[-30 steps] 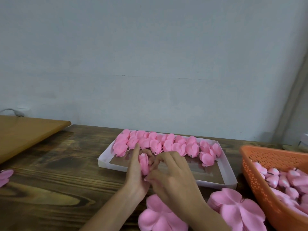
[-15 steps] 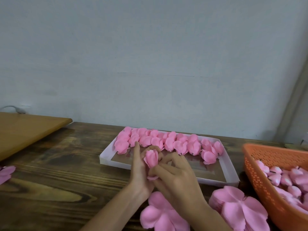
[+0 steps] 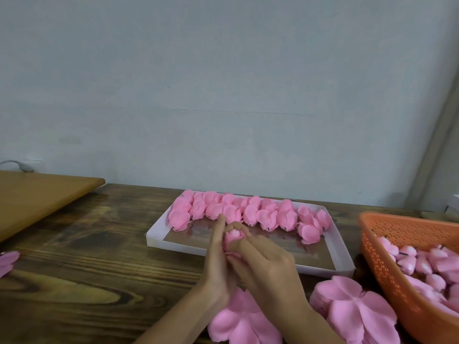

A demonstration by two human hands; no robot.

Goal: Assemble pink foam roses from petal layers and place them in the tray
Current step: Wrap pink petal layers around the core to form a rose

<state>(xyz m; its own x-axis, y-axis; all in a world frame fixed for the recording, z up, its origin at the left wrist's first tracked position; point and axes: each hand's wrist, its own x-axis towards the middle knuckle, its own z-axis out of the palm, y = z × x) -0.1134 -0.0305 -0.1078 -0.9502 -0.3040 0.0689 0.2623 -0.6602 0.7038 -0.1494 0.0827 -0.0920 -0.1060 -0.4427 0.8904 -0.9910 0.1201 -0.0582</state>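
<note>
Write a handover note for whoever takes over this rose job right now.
Hands: left hand and right hand both hold one half-built rose by the near edge of the tray.
Done: finished roses line its far side.
Supplies: petal layers stacked on the table nearer the person; buds in the orange basket, right.
Left: finish this rose, tray it, fill the bare near half.

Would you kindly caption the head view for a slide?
Left hand and right hand hold a pink foam rose near the white rectangular tray.
</note>
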